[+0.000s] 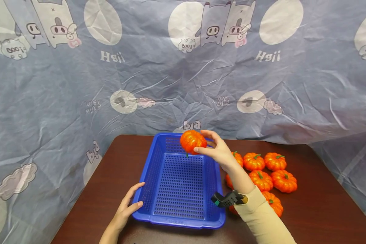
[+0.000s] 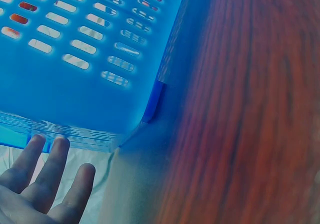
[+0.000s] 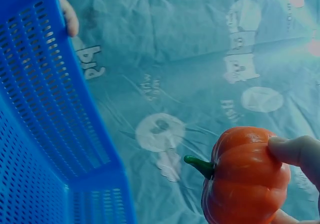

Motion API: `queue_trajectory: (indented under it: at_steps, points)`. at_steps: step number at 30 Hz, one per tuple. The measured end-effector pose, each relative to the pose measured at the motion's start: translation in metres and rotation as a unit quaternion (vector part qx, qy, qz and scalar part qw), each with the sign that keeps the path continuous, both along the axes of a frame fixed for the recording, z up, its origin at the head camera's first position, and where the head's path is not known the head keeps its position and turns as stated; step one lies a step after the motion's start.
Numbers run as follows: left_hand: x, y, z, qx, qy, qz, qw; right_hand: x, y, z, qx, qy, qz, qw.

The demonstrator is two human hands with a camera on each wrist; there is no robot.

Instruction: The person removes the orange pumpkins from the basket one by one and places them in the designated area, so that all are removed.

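Note:
My right hand (image 1: 218, 150) holds a small orange toy pumpkin (image 1: 191, 141) above the far part of a blue plastic basket (image 1: 180, 222), pinching it between thumb and fingers. The pumpkin's green stem (image 3: 201, 167) points down in the head view and toward the basket in the right wrist view. At the basket's left rim is my left hand (image 1: 125, 208), its thumb and a finger touching the edge. Straight, spread fingers (image 2: 52, 169) of that hand show beside the basket wall in the left wrist view. The visible basket floor (image 1: 180, 186) holds nothing.
Several more orange pumpkins (image 1: 260, 180) stand right of the basket, some partly hidden by my right forearm. The dark wooden table (image 1: 320, 210) extends to both sides. A grey-blue printed cloth (image 1: 170, 74) hangs behind and around it.

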State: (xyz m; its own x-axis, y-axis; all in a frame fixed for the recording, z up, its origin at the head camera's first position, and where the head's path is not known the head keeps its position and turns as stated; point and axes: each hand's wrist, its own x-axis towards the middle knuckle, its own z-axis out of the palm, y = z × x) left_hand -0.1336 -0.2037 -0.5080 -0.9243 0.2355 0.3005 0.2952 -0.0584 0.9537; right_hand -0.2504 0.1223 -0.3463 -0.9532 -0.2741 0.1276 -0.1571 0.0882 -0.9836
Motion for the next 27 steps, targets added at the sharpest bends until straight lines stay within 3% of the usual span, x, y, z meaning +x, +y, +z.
queue_trajectory:
  at_steps: [8, 14, 21, 27]
  points:
    - [0.001, 0.001, 0.000, -0.004, 0.005, 0.002, 1.0000, 0.023, 0.044, 0.009, 0.008, 0.039, -0.033, 0.9987]
    - [0.001, 0.001, 0.000, -0.004, 0.016, 0.000, 0.9999, 0.040, 0.079, 0.007, 0.049, 0.053, -0.069, 0.9950]
    - [0.002, 0.000, 0.000, 0.000, 0.004, -0.001, 1.0000, 0.055, 0.112, -0.006, 0.074, 0.046, -0.102, 0.9909]
    - [0.002, 0.000, 0.001, -0.001, -0.004, 0.002, 1.0000, 0.065, 0.139, -0.022, 0.056, 0.045, -0.139, 0.9876]
